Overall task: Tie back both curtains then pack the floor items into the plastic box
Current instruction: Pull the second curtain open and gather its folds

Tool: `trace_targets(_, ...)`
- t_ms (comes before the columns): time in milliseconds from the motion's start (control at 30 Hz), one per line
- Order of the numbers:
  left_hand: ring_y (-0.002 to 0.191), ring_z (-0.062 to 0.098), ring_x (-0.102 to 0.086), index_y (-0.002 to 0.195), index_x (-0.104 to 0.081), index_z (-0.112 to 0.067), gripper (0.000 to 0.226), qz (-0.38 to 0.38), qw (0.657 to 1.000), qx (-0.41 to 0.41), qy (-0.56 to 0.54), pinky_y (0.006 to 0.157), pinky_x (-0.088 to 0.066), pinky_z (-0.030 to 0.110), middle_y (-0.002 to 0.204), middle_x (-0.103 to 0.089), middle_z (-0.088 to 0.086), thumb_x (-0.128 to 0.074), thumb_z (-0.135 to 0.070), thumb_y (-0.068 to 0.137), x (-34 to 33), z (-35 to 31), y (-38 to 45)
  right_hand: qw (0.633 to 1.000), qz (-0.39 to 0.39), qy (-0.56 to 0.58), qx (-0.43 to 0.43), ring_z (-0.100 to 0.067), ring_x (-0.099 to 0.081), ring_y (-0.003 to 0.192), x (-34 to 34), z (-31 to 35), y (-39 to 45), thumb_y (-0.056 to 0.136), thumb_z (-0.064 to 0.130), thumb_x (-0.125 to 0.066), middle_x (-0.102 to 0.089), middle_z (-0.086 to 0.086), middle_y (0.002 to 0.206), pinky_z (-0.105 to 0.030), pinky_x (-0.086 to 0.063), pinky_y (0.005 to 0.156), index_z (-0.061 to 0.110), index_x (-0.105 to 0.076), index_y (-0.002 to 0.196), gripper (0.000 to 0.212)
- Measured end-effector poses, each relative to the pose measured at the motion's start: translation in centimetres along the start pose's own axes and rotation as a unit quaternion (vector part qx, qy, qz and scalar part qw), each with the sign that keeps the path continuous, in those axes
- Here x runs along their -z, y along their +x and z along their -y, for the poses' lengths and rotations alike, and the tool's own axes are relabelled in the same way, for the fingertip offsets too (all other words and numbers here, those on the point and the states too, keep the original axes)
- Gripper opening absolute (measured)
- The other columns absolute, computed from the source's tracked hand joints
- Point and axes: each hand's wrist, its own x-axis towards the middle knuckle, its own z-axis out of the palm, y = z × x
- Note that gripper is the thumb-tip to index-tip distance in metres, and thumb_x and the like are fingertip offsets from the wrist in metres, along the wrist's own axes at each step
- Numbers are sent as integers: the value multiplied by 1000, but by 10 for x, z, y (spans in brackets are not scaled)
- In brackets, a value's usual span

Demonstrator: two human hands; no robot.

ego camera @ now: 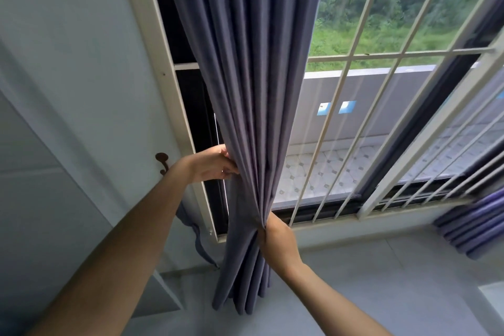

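Note:
A blue-grey curtain (245, 95) hangs gathered into folds at the left side of the window. My left hand (214, 165) grips its left edge at about mid height. Lower down, my right hand (275, 237) pinches the folds together from the right, near the sill. A matching tieback strap (197, 237) dangles against the wall left of the curtain, below a brown wall hook (162, 161). The second curtain (474, 224) shows at the right edge, its lower part bunched by the sill. No floor items or plastic box are in view.
White window bars (341, 84) and the window frame (161, 68) stand right behind the curtain. The white sill (354, 222) runs to the right. A pale wall fills the left side, and grey floor (354, 281) lies below.

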Motion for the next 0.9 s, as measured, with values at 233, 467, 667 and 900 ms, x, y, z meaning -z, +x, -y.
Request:
trace_targets(233, 85, 17, -66, 111, -61, 0, 29, -193, 980, -43, 4, 72, -58, 20, 101, -65, 11, -68, -2, 83, -12, -8, 4, 996, -7, -39, -78, -37, -60, 84, -6, -16, 32, 91, 4, -37, -67, -8, 98, -34, -34, 59, 19, -50, 123, 37)
trace_targets(467, 112, 38, -60, 124, -56, 2, 42, -90, 990, 40, 102, 88, -56, 34, 121, -60, 27, -63, 8, 83, -2, -13, 3, 993, 82, 34, -84, -32, -59, 97, -7, -24, 30, 96, 9, -38, -67, -8, 109, -29, -38, 69, 17, -53, 125, 34)
trace_targets(667, 106, 28, -65, 117, -62, -1, 35, -73, 988, 71, 112, 87, -56, 32, 116, -65, 22, -64, 6, 83, 1, -18, 3, 987, 128, 31, -95, -34, -59, 101, -4, -32, 50, 100, 15, -38, -65, -14, 111, -31, -45, 78, 7, -56, 115, 25)
trace_targets(900, 77, 6, -68, 107, -62, -12, 30, -144, 980, -33, 132, 60, -53, 12, 89, -68, -2, -71, -1, 80, -26, -20, -4, 993, 27, 0, -117, -28, -61, 86, -7, -25, 41, 90, 46, -56, -68, -3, 96, -31, -37, 60, 20, -54, 120, 40)
